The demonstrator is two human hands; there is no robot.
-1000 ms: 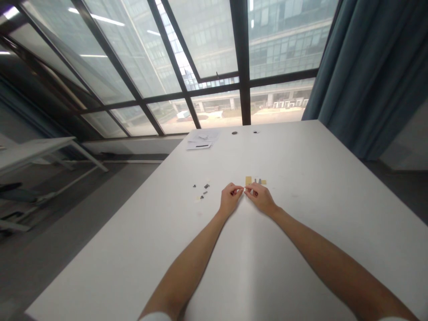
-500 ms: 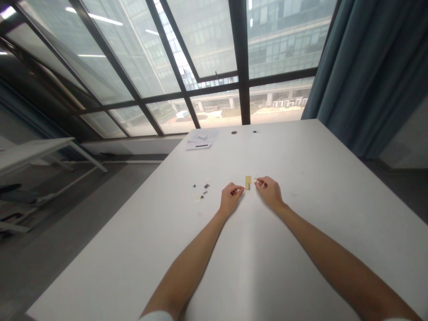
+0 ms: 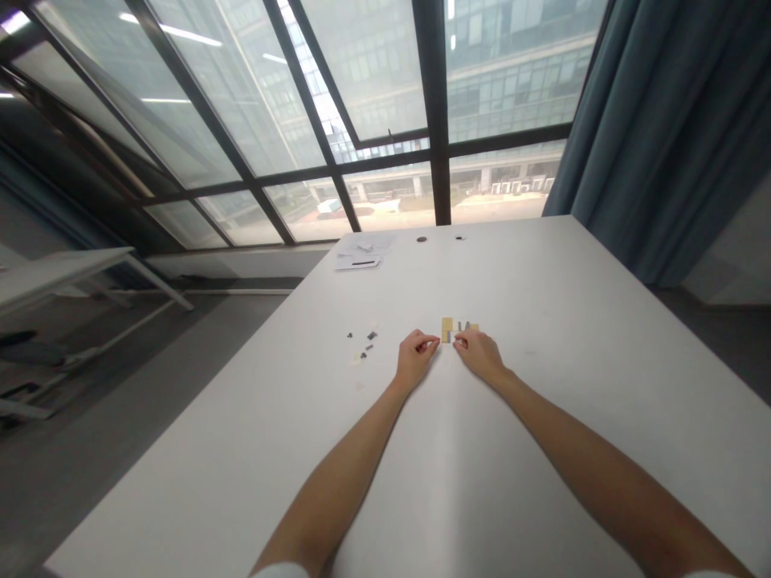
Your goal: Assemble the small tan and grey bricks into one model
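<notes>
A small flat yellow piece (image 3: 446, 323) with a narrow grey strip (image 3: 449, 336) at its lower end lies on the white table between my hands. My left hand (image 3: 415, 355) is closed in a pinch, its fingertips at the lower left edge of that piece. On the other side my right hand (image 3: 480, 354) is pinched too, the fingertips close to the grey strip. What either pinch holds is too small to make out. Just beyond the right fingers lie small dark grey bits (image 3: 467, 325) and another yellow piece (image 3: 475, 327), partly hidden by the hand.
Several small dark parts (image 3: 372, 335) and a pale yellow bit (image 3: 356, 356) lie scattered to the left. Papers with a dark bar (image 3: 363, 262) rest at the far left corner. Two small round items, one dark (image 3: 422, 239), sit by the far edge near the windows.
My right hand has moved slightly left and down toward the yellow piece, uncovering grey bits and a second yellow piece behind it. My left hand has stayed in place.
</notes>
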